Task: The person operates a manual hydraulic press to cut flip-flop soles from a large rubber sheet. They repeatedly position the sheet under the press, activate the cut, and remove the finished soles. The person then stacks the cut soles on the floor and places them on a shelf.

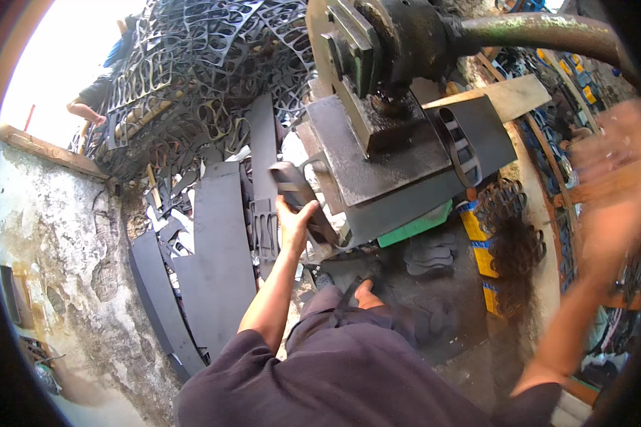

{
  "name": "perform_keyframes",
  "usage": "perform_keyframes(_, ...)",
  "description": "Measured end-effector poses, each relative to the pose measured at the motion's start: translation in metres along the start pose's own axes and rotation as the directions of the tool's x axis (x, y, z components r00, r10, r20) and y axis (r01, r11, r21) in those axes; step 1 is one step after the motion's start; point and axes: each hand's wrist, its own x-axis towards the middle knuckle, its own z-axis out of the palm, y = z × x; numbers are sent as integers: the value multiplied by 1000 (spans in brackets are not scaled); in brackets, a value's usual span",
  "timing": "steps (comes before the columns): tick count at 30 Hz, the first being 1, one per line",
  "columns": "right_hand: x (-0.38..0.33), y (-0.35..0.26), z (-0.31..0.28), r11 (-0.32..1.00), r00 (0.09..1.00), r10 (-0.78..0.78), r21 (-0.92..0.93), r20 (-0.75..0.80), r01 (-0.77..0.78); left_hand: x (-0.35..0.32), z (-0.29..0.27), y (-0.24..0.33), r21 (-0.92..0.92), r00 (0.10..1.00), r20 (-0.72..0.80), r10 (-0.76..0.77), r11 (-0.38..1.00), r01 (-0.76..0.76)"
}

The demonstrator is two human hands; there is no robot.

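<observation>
cramped workshop, rough plaster wall (64,249) on the left, daylight opening top left. huge heap of punched-out dark sheet scrap (192,64) fills the back. heavy press (384,43) with a curved lever arm hangs over a grey steel bed plate (377,164). dark rubber sheets (221,249) lean on the floor left of the press. cut sole shapes (427,256) lie on the floor under it. left hand (292,224) is closed around a dark cutting die (295,188) at the bed's left edge. right hand (612,146) is raised at the far right, motion-blurred; can't tell its grip.
</observation>
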Motion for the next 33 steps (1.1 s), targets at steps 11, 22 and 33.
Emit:
perform_keyframes(11,-165,-128,172,421,618,730,519,293,-744,-110,131,104,97,901,395,179,967,-235)
perform_keyframes(22,-183,156,367,476,678,662,520,319,-709,-1,102,-51,222,943,274,-190,966,130)
perform_keyframes(33,-148,-39,186,237,686,438,661,581,-711,-20,26,-40,182,807,149,-572,818,546)
